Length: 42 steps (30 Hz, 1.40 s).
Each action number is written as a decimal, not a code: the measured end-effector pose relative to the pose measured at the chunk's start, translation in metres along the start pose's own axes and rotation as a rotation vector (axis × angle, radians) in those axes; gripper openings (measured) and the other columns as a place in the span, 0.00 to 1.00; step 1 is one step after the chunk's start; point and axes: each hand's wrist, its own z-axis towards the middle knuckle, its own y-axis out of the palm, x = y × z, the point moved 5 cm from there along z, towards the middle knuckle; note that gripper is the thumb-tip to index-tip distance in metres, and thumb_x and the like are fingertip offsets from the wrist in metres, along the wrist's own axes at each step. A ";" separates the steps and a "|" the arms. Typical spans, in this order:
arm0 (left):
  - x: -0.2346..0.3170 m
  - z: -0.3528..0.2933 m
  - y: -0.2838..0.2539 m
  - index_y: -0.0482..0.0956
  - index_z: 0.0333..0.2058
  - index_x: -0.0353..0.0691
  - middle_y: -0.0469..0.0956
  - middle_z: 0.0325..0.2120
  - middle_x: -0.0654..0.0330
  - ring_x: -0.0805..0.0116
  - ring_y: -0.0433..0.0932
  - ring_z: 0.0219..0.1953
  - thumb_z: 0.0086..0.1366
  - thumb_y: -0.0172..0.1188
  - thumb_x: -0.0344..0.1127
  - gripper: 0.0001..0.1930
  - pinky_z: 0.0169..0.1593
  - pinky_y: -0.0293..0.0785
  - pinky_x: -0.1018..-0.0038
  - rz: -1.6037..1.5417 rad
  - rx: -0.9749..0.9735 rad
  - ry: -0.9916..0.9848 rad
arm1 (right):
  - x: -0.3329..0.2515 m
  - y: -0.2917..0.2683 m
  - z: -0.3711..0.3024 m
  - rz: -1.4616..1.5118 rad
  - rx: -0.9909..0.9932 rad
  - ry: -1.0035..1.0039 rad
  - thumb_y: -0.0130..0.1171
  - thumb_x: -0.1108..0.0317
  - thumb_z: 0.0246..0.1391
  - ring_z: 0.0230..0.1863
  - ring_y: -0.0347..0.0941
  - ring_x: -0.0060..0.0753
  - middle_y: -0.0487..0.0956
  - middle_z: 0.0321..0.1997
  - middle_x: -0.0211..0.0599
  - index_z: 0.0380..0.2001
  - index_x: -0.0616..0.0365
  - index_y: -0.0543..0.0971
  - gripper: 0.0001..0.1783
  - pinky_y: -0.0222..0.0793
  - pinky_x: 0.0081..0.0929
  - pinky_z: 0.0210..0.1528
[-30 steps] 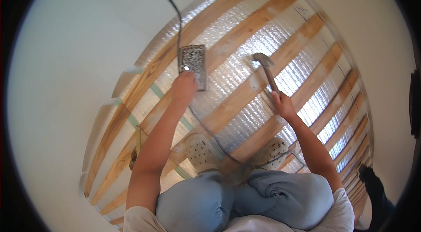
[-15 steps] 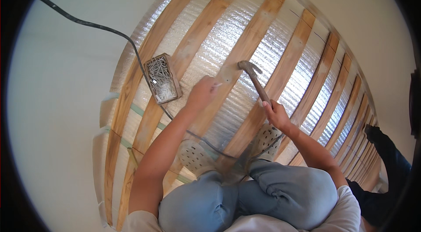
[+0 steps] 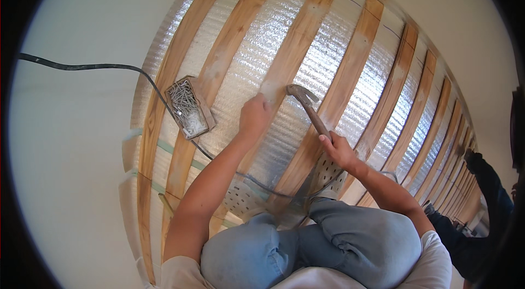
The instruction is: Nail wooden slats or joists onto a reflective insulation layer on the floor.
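Note:
My right hand (image 3: 338, 149) grips the wooden handle of a claw hammer (image 3: 304, 100), whose steel head hovers just above a wooden batten (image 3: 298, 43). My left hand (image 3: 255, 115) rests with its fingers pinched on that same batten, just left of the hammer head; whether it holds a nail is too small to tell. An open cardboard box of nails (image 3: 188, 107) lies on the battens to the left of my left hand. I crouch on the battens, my knees in blue jeans (image 3: 350, 245) at the bottom.
Parallel wooden battens lie over silver foil insulation (image 3: 257, 43) on the floor. A black cable (image 3: 82, 66) runs from the left, past the nail box and under my legs. Another person's dark-trousered leg (image 3: 486, 179) stands at the right edge.
My left hand left the box of nails and moved right to the batten beside the hammer. The hammer head has come down closer to the batten. The view shifted, so the box sits further left.

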 end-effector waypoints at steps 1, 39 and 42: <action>0.000 0.001 0.001 0.74 0.28 0.35 0.76 0.28 0.45 0.46 0.77 0.32 0.59 0.52 0.31 0.06 0.36 0.73 0.56 -0.021 -0.044 -0.070 | -0.002 -0.001 -0.001 0.014 -0.016 0.024 0.43 0.42 0.63 0.31 0.74 0.47 0.75 0.26 0.55 0.33 0.69 0.73 0.33 0.68 0.39 0.38; -0.021 -0.090 -0.005 0.68 0.54 0.29 0.67 0.57 0.48 0.57 0.63 0.62 0.57 0.46 0.28 0.24 0.68 0.52 0.64 0.439 -0.075 0.529 | -0.041 0.003 0.026 -0.365 -0.039 -0.245 0.46 0.52 0.62 0.31 0.72 0.66 0.74 0.25 0.63 0.34 0.67 0.71 0.23 0.66 0.48 0.33; -0.024 -0.089 0.004 0.67 0.56 0.27 0.65 0.59 0.47 0.57 0.60 0.64 0.60 0.44 0.29 0.24 0.69 0.48 0.64 0.412 -0.131 0.479 | -0.025 0.003 0.026 -0.280 0.006 -0.368 0.46 0.49 0.62 0.30 0.72 0.66 0.73 0.24 0.64 0.35 0.67 0.71 0.25 0.65 0.48 0.33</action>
